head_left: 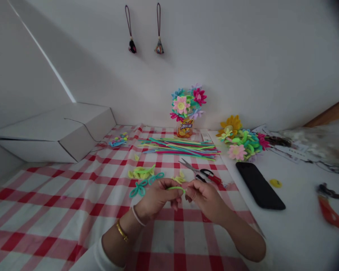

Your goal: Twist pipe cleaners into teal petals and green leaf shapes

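A short lime-green pipe cleaner (175, 188) is pinched between the thumb and fingers of my left hand (159, 195). Its right end curves down to the fingertips of my right hand (205, 199), which are closed in a pinch against it. Just beyond my left hand lie teal pipe-cleaner loops (138, 189) and a small heap of yellow-green bent pieces (141, 172). Several pale yellow pieces (178, 178) rest behind my fingertips. Scissors with red and black handles (210, 176) lie beyond my right hand, blades apart.
Behind is a row of colourful pipe cleaners (183, 148), with a jar (184, 128) of fuzzy flowers. Right are a black phone (259, 185), more fuzzy flowers (243, 145) and red-handled pliers (330, 210). A white box (64, 130) stands left on the checked cloth (45, 226).
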The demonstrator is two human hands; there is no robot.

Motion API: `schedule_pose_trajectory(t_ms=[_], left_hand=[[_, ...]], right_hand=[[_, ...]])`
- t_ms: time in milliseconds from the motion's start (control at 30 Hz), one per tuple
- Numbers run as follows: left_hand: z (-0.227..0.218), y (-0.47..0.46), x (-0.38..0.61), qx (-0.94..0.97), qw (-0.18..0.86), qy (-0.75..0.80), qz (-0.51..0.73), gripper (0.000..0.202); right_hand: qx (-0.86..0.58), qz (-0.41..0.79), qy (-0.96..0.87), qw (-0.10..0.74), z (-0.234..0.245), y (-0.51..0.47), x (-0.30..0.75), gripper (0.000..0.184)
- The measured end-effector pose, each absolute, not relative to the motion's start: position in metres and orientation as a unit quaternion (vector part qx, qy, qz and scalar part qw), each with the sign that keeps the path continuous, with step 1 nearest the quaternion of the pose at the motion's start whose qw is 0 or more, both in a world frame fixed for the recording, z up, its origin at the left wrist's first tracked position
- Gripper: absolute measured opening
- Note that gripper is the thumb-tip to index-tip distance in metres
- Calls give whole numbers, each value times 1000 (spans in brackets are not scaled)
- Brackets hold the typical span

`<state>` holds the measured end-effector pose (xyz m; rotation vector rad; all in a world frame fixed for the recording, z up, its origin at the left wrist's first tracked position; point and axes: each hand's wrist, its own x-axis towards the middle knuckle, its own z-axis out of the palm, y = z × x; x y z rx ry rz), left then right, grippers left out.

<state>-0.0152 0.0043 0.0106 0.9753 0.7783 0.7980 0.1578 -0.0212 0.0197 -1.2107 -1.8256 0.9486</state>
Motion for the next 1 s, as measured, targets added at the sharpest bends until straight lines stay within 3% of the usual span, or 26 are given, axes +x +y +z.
schedule_pose_trajectory(t_ms=[133, 433, 600, 767, 1000], left_hand=[[10, 6, -15, 468, 727, 375, 335, 16], [15, 11, -23, 411, 740, 343, 408, 22], [16, 12, -24, 372, 731, 354, 450, 25], [19, 11, -24, 361, 750, 332, 444, 29], [21, 10, -17, 404, 652, 391, 509, 23]], right_hand=[[-480, 417, -669, 385, 20, -19, 157, 8], [-521, 417, -572, 477, 16, -16, 159, 16], [-505, 484, -578, 420, 16, -14, 158, 15], [-510, 477, -565, 439, 17, -14, 159, 12], [-470, 565, -534, 418, 21, -16, 155, 16]])
